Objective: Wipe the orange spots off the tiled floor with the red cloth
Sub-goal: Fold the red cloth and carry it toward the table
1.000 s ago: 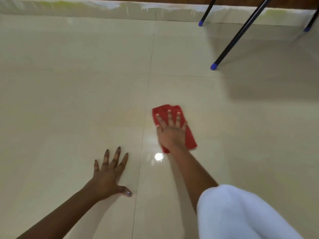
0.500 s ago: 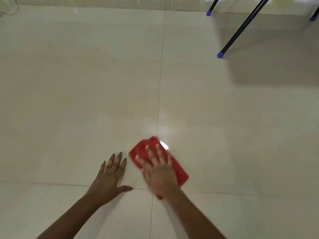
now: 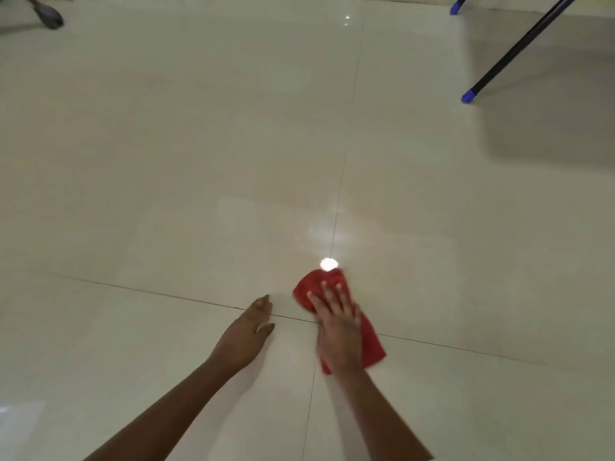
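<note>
The red cloth lies crumpled on the glossy cream tiled floor, across a grout crossing. My right hand presses flat on top of the cloth, fingers spread, covering its middle. My left hand rests palm down on the tile just left of the cloth, fingers together, holding nothing. No orange spots show on the visible tiles; anything under the cloth is hidden.
Black furniture legs with blue feet stand at the far right and top right, casting a shadow. A dark object sits at the top left corner. A bright light reflection glares just beyond the cloth.
My right hand has dragged the red cloth back toward me and onto the grout crossing. My left hand's fingers have drawn together. The view has shifted, so the furniture legs sit farther away.
</note>
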Available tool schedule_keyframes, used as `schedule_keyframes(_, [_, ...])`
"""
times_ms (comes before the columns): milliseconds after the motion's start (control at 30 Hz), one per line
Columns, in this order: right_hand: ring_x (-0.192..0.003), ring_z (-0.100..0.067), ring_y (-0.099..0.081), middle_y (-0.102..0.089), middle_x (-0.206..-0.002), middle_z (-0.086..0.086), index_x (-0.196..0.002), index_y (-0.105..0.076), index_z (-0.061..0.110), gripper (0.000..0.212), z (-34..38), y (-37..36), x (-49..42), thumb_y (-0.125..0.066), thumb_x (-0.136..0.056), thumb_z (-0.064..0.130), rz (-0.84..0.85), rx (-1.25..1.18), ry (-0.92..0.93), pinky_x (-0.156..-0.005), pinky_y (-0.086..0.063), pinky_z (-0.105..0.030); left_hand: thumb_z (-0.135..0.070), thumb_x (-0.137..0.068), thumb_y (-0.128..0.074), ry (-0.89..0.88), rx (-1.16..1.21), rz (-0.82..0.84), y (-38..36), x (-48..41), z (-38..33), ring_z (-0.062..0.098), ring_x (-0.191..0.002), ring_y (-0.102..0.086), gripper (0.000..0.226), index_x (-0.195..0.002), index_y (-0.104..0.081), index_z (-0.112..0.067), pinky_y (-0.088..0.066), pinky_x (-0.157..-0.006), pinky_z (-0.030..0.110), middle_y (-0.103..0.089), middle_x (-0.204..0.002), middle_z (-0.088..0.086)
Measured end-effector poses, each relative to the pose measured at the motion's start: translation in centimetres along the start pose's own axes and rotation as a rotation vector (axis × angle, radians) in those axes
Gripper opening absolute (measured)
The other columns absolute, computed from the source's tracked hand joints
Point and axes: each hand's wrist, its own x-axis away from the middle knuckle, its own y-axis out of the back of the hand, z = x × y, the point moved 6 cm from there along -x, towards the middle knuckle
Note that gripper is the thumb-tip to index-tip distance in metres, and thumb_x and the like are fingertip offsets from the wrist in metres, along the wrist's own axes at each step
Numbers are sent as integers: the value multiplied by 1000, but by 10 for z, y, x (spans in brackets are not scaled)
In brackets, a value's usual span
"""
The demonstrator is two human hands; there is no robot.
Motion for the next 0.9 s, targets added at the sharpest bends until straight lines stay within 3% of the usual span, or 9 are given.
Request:
schedule_keyframes(67, [-131,-19,-42,-52,-137,4,-121,-61,26,52,23,2,13,-64,-77,-2,50,-252,-47,-104,-38,-42,-24,-94,-49,229,374,-30,8,22,2,21,-130,-41,36,-128,-52,-11,-29,-103,25,-48,-138,3])
schedule_keyframes(133, [-131,-14,-42,-52,-137,4,-119,-63,24,45,31,17,12,-49,-88,-5,114,-597,-244,-109,-31,-27,-34,-92,-51,422,682,23,13,43,-7,23,-112,-56,30,-111,-60,-14,-41,-93,32,-60,-124,6])
schedule_keyframes(233, [-124,-12,-49,-55,-133,3,-118,-63,28,42,50,67,10,-45,-92,-1,165,-918,-474,-105,-37,-26,-41,-92,-48,476,1002,139,29,71,-46,21,-108,-60,40,-116,-55,-11,-45,-96,38,-61,-120,5])
schedule_keyframes(333, [-127,-7,-44,-48,-139,7,-121,-60,33,39,96,137,13,-51,-93,7,226,-969,-416,-107,-36,-28,-40,-93,-46,406,1214,186,62,104,-107,20,-102,-63,41,-118,-59,-10,-49,-90,37,-66,-115,4])
schedule_keyframes(467, [-130,-7,-41,-44,-142,7,-118,-57,38,40,152,252,18,-50,-94,7,245,-1060,-385,-110,-33,-32,-23,-92,-52,354,1284,85,135,151,-180,27,-95,-64,30,-113,-61,-4,-53,-82,37,-65,-112,18])
schedule_keyframes(600, [-119,-8,-50,-53,-130,7,-128,-52,28,43,186,389,27,-49,-93,3,197,-1161,-488,-96,-41,-23,-4,-88,-55,346,1269,-43,222,216,-250,26,-85,-67,19,-106,-58,2,-56,-70,34,-66,-103,22])
schedule_keyframes(700, [-120,-13,-47,-49,-128,7,-134,-46,22,45,202,468,39,-58,-91,25,348,-1050,-607,-96,-35,-29,-4,-90,-52,281,1316,-57,285,261,-311,23,-80,-68,17,-105,-57,0,-55,-66,31,-69,-92,16])
schedule_keyframes(800, [-98,-16,-60,-68,-105,0,-110,-65,20,31,234,558,69,-59,-87,42,539,-1160,-695,-93,-42,-36,-3,-90,-50,202,1360,-18,346,316,-381,22,-83,-67,17,-105,-58,0,-55,-70,29,-68,-95,16])
schedule_keyframes(900, [-69,-16,-59,-66,-82,-4,-106,-63,19,25,256,639,83,-68,-82,24,436,-1392,-710,-69,-47,-30,-3,-90,-50,127,1329,30,390,356,-442,18,-77,-67,14,-100,-58,-2,-55,-67,26,-68,-90,12])
